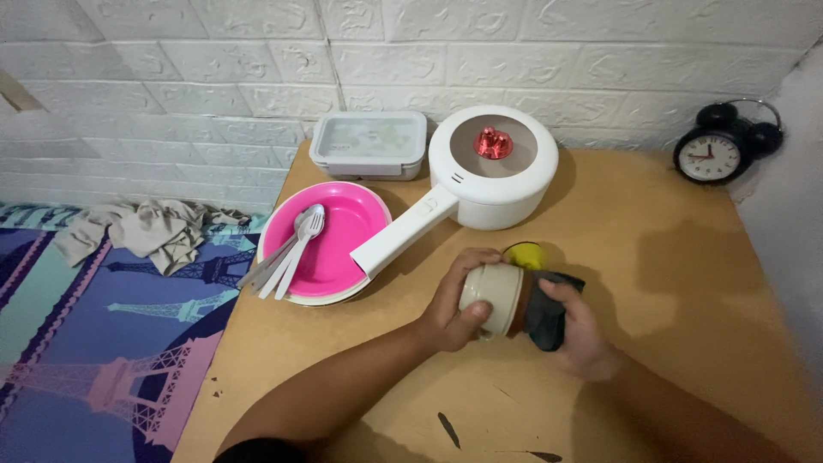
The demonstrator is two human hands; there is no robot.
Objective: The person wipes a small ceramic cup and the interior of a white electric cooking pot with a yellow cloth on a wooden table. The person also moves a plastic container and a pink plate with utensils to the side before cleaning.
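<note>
White brick wall backs a tan tabletop (686, 283), and near the middle of it, a little toward the front edge, a cream mug (490, 297) lies tipped on its side between two hands. The left hand (454, 302) wraps the mug's closed end, thumb underneath and fingers curled over the top, forearm reaching in from the front-left corner. The right hand (581, 336) comes in from the front-right, fingers bunched around a dark cloth (546, 310) that is pressed against the mug's mouth; wrist slightly bent inward. A yellow-green sponge (524, 254) sits just behind the mug, touching or nearly so.

Farther back stands a white electric pot (506, 193) with a red knob on its lid, its long handle pointing toward the front-left. Left of it, a pink plate (343, 225) rests on a cream one near the left edge, carrying spoons (291, 249). A grey lidded container (369, 142) sits at the back edge, and a black alarm clock (718, 150) at the back-right corner. A crumpled grey garment (141, 230) lies on the patterned floor mat (94, 343) beyond the left edge.
</note>
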